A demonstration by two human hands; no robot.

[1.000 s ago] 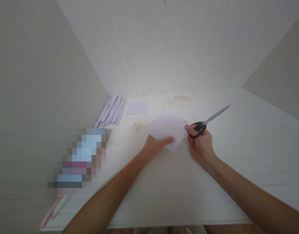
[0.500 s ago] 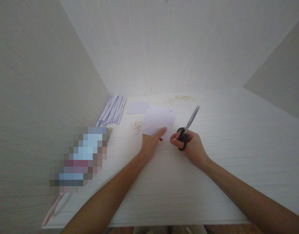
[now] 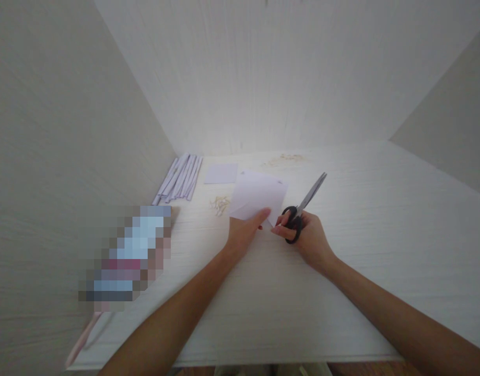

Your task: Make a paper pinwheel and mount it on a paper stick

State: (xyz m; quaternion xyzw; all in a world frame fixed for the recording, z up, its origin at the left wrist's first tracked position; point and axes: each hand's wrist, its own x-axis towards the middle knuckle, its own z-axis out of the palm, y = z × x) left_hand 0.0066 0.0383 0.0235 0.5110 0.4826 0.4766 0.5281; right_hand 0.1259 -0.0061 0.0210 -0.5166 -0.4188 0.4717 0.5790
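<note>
1. Left hand (image 3: 242, 232) clenched on the near edge of a pale sheet of paper (image 3: 259, 196), thumb on top, sheet lifted slightly off the worktop (image 3: 381, 250) and angled away from the person.
2. Right hand (image 3: 308, 235) closed through the black loops of a pair of scissors (image 3: 302, 206), blades pointing up and to the right, shut or nearly so; fingers of that hand also touching the sheet's near corner.
3. Blades held beside the sheet, just off its right edge, not yet biting into it; no fresh cut visible in the sheet, so cutting of this piece judged barely begun or still to come.
4. Further back on the left, a bundle of long folded paper strips (image 3: 179, 177) lay against the side wall, judged as finished pieces.
5. A small flat square of paper (image 3: 221, 173) rested near the strips, apparently untouched.
6. Small tan bits (image 3: 220, 203) lay scattered near the sheet, a second patch (image 3: 284, 158) by the back wall; too small to identify.
7. Blurred patch at the left edge, contents unreadable.
</note>
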